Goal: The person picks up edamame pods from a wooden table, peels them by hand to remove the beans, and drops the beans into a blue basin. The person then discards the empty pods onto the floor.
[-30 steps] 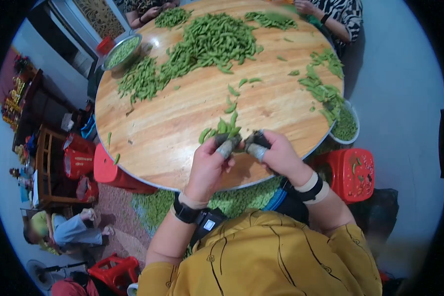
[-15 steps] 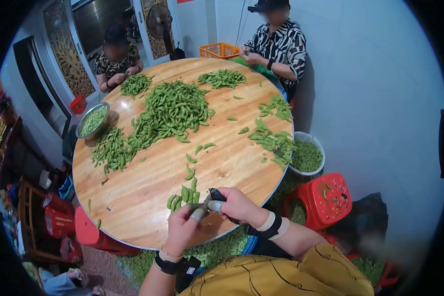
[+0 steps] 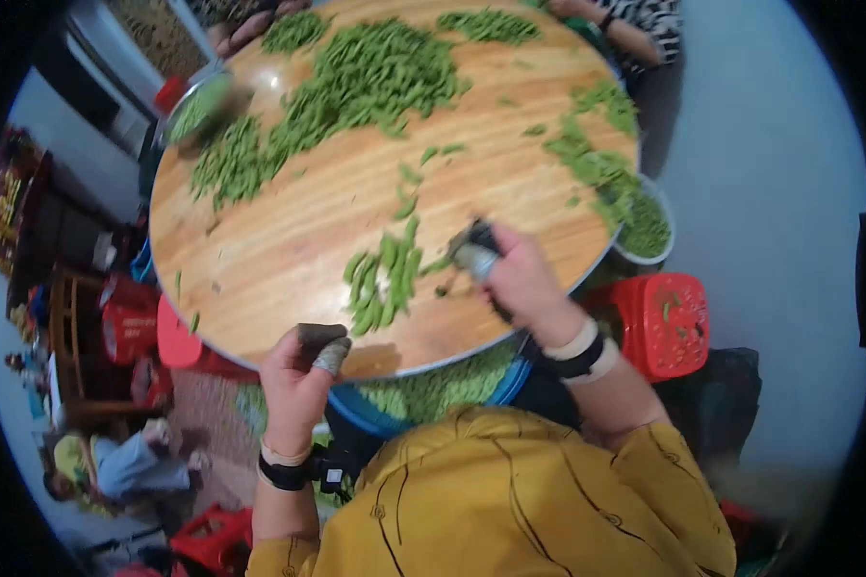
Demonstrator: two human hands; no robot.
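Observation:
My left hand (image 3: 299, 366) is at the near edge of the round wooden table (image 3: 289, 279), its thumb and forefinger bent close together, both in dark or grey wrapping. No pod shows at its tips; the other fingers are hidden. My right hand (image 3: 515, 277) is over the table to the right, curled and smeared by motion, with wrapped fingers too. A green soybean pod (image 3: 435, 264) shows right at its fingertips; I cannot tell whether it is gripped. Between my hands lies a small group of soybean pods (image 3: 387, 274).
A large pod heap (image 3: 380, 72) lies at the back, beside a metal bowl (image 3: 202, 106) of green beans. Flattened pods (image 3: 597, 168) lie along the right edge, above a white bucket (image 3: 659, 216). A blue tub (image 3: 356, 402) of beans stands below me; a red stool (image 3: 669, 327) is at right.
My hands have come apart: the right has moved right and away from me, the left back to the table's near edge. The view has tilted downward.

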